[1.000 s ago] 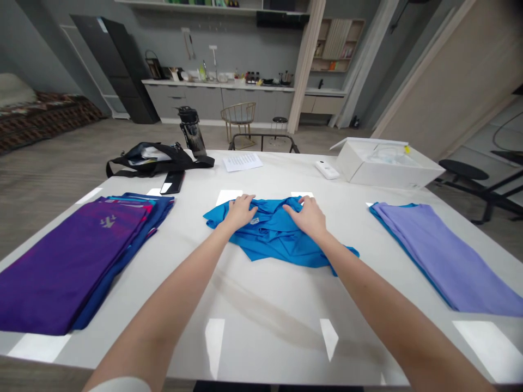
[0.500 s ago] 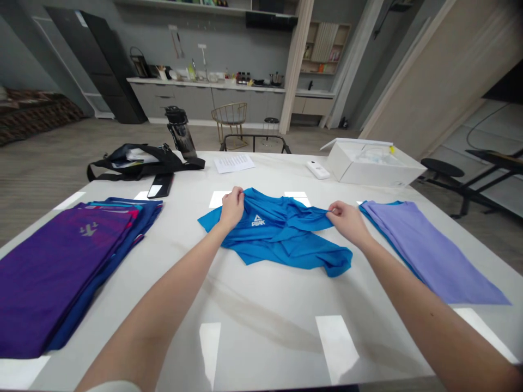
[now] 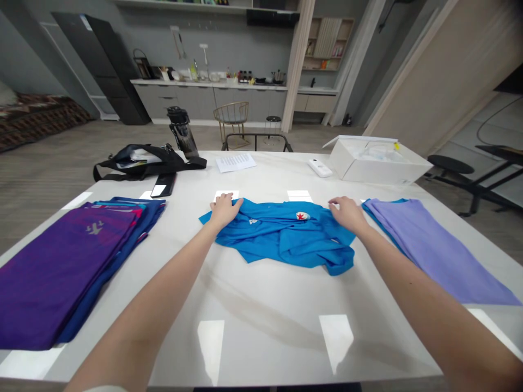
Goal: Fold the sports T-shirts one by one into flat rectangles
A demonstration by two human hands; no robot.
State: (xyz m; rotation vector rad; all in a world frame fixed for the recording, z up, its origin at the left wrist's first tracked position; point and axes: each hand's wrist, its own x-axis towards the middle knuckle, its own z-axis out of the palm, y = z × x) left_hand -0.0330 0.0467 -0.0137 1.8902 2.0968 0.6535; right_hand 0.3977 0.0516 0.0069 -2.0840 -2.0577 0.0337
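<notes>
A crumpled blue T-shirt point(image 3: 281, 234) lies on the white table in front of me, a red and white badge and part of a white logo showing. My left hand point(image 3: 224, 210) rests on its upper left part, fingers spread and thumb apart. At the shirt's upper right edge is my right hand point(image 3: 347, 212), with its fingers loosely bent and touching or just over the cloth; nothing is plainly pinched in it. To the left lies a pile of folded clothes, purple on top point(image 3: 77, 245). On the right, a folded lavender garment point(image 3: 437, 245) covers a blue one.
Along the far side of the table point(image 3: 261, 326) are a black bag point(image 3: 143, 160), a dark bottle point(image 3: 182, 133), a phone point(image 3: 163, 185), a printed paper sheet point(image 3: 236, 163), a small white device point(image 3: 320, 168) and an open white box point(image 3: 376, 163). A chair point(image 3: 257, 139) stands behind.
Both hands have let go of the pinched cloth, and their fingers have loosened. The shirt's upper right part has flopped out flat, uncovering the badge and partly hiding the logo.
</notes>
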